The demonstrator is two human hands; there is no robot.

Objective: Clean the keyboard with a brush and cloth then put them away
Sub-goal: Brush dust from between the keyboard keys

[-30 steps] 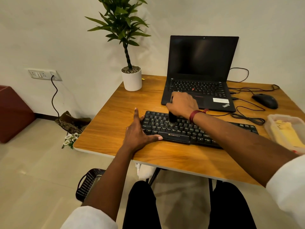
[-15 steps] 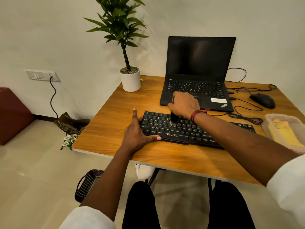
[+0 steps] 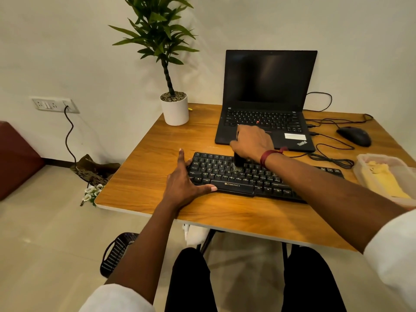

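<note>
Brushing looked to be the step in hand. The right hand (image 3: 252,143) was curled round the top of a dark brush (image 3: 238,159), held upright, with its pale bristles down on the keys left of centre on the keyboard (image 3: 225,176). The left hand (image 3: 183,184) lay flat and spread at the keyboard's left end. Its fingers ran straight along the side and its thumb stretched along the front edge; it held nothing and was apparently bracing the keyboard against the strokes. The keyboard sat slightly skewed across the near half of the desk (image 3: 153,167), its right part hidden under the right forearm.

Judged from this, the task was in its first half. The yellow cloth (image 3: 382,179) lay in a clear tub (image 3: 369,157) at the desk's right edge, well apart from both hands, so wiping was not yet begun and nothing was put away. The next move likely called for carrying the bristles along the rows toward the right end, lightly enough to sweep the keys rather than press them.

Beyond the keyboard stood an open laptop (image 3: 265,86), its screen dark, just behind the right hand. A mouse (image 3: 354,136) and loose cables (image 3: 331,158) lay to its right, and a pot plant (image 3: 175,111) stood to its left.
</note>
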